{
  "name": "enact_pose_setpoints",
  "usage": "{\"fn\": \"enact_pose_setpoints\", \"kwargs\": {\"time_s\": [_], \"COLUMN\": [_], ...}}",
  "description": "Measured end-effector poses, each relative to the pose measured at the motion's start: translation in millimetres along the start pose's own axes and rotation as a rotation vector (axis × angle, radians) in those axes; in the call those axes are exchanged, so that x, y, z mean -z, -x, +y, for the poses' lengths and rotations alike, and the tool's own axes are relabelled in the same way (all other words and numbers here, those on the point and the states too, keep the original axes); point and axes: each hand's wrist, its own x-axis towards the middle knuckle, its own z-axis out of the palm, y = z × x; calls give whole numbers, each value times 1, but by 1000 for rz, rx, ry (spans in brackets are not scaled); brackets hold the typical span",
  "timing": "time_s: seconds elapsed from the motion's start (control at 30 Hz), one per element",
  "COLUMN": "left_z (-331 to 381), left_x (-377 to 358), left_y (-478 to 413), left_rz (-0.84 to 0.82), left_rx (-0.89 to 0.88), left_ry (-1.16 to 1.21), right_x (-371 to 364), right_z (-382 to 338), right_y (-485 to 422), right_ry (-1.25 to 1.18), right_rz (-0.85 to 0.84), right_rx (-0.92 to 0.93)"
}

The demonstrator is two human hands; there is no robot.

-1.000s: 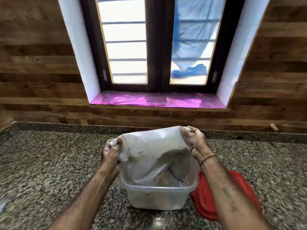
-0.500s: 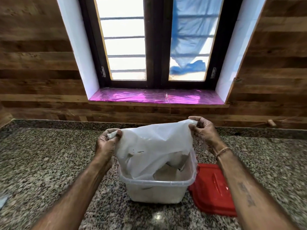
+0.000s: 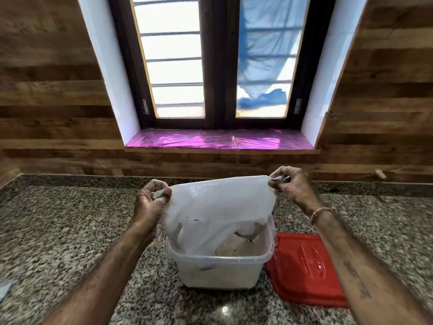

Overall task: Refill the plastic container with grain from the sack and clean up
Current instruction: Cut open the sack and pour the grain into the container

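Speckled granite counter is running along a wood-panelled wall under a dark-framed window, and a person is standing at it with both arms out. A white woven sack is hanging upside down between the hands. Its closed bottom edge is stretching flat along the top and its open end is drooping into the plastic container below.

The left hand is gripping one bottom corner, fingers curled tight round the bunched fabric. The right hand is pinching the other corner between thumb and fingertips. Holding it by the corners like this looks meant to let the last of the contents drop straight down instead of scattering over the granite.

Pale grain is lying heaped inside the container, which is sitting on the counter directly under the sack. The sack is hanging limp and nearly flat, so I judge the pouring is close to finished.

A red lid is lying flat just beside the container on the person's right, probably parked within reach for closing up.
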Motion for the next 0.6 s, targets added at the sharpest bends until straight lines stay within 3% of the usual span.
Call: {"fn": "enact_pose_setpoints", "kwargs": {"time_s": [0.17, 0.27, 0.43, 0.5, 0.6], "left_z": [3, 3, 2, 4, 17], "left_x": [-2, -4, -2, -1, -14], "left_y": [5, 7, 5, 1, 0], "left_rz": [-77, -93, -12, 41, 110], "left_rx": [-27, -37, -31, -80, -223], "left_ry": [-24, -35, -129, -282, -807], "right_x": [1, 2, -4, -6, -8], "right_z": [-13, -19, -31, -39, -44], "right_y": [8, 8, 10, 12, 9], "right_ry": [-70, 83, 470, 535, 472], "right_rz": [-192, -279, -9, 41, 0], "right_rx": [-26, -25, 168, 216, 270]}}
